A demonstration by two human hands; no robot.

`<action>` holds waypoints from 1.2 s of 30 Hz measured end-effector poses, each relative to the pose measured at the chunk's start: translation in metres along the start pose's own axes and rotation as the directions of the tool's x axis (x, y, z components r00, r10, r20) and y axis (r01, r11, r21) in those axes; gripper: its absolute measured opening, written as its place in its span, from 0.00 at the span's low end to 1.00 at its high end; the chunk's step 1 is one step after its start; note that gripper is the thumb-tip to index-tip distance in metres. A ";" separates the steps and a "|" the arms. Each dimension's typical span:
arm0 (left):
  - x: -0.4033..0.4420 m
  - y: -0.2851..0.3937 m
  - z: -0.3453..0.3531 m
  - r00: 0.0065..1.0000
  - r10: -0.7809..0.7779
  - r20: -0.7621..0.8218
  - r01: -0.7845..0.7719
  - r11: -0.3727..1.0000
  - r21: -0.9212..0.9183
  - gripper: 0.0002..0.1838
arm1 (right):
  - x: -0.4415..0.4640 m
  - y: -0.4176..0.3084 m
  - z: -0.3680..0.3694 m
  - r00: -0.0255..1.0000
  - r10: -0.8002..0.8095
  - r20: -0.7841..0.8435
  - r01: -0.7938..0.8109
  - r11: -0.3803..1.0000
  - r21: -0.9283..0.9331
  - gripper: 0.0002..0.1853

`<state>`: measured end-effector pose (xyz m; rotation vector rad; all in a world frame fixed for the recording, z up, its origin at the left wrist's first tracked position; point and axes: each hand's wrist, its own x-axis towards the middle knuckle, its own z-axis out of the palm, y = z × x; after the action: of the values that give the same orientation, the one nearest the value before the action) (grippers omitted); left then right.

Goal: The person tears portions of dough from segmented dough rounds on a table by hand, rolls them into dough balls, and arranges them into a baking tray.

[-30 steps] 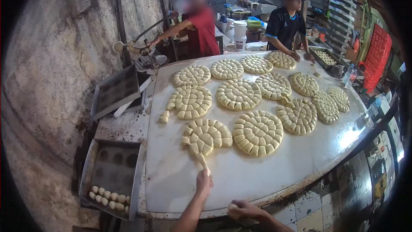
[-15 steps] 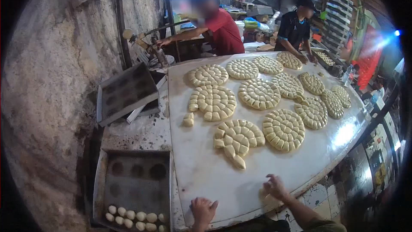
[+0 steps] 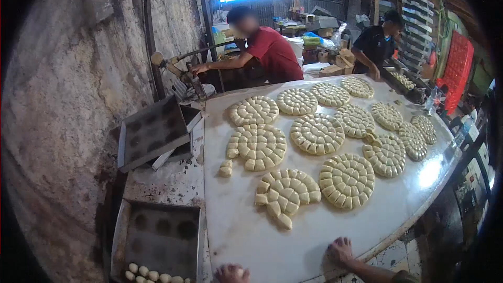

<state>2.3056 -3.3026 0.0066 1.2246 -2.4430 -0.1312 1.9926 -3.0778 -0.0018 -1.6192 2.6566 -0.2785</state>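
My left hand [image 3: 232, 273] is at the bottom edge of the view, curled low over the white tabletop [image 3: 251, 246]. A pale bit shows by its fingers, perhaps dough. My right hand [image 3: 340, 250] is curled down on the table near its front edge; what lies beneath it is hidden. Ahead of my hands is a partly broken-up round of scored dough [image 3: 288, 191], with a short tail of pieces pointing toward me. To its right lies a fuller scored dough round [image 3: 347, 181]. Small dough balls [image 3: 152, 275] sit in rows in a dark tray [image 3: 201, 236] at left.
Several more scored dough rounds [image 3: 317, 134] cover the table's far half. Stacked trays [image 3: 153, 132] lean by the rough wall. A person in a red shirt [image 3: 275, 52] reaches toward a tool [image 3: 196, 81]. Another in black [image 3: 374, 47] works beside a tray of dough pieces [image 3: 402, 78].
My left hand has moved down and left, partly out of view. My right hand has lowered, its fingers now curled in. The view has tilted up slightly.
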 end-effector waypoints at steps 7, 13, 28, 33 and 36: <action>0.055 0.107 0.060 0.994 0.085 0.061 -0.045 0.869 -0.493 0.12 | 0.058 -0.073 0.068 0.995 -0.086 0.053 0.059 0.923 0.380 0.10; -0.034 0.048 0.025 0.978 0.155 0.142 -0.136 0.981 -0.136 0.10 | -0.009 0.048 0.054 0.969 -0.194 -0.150 0.219 0.960 0.176 0.08; 0.046 0.069 0.049 0.990 -0.002 -0.141 -0.014 0.994 -0.108 0.09 | 0.070 0.055 -0.017 0.974 -0.078 -0.214 0.127 0.967 0.223 0.08; 0.051 0.139 0.073 0.993 0.080 -0.088 -0.111 0.889 -0.445 0.07 | 0.092 -0.021 0.042 0.989 -0.144 -0.047 0.147 0.839 0.524 0.05; 0.005 0.124 0.066 0.957 0.288 -0.040 -0.272 0.838 -0.473 0.08 | 0.033 -0.021 0.029 0.958 -0.230 -0.171 0.286 0.773 0.567 0.07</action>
<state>2.1844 -3.2371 -0.0199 0.6463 -2.3823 -0.6303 1.9993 -3.1205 -0.0249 -1.7488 2.0533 -1.0849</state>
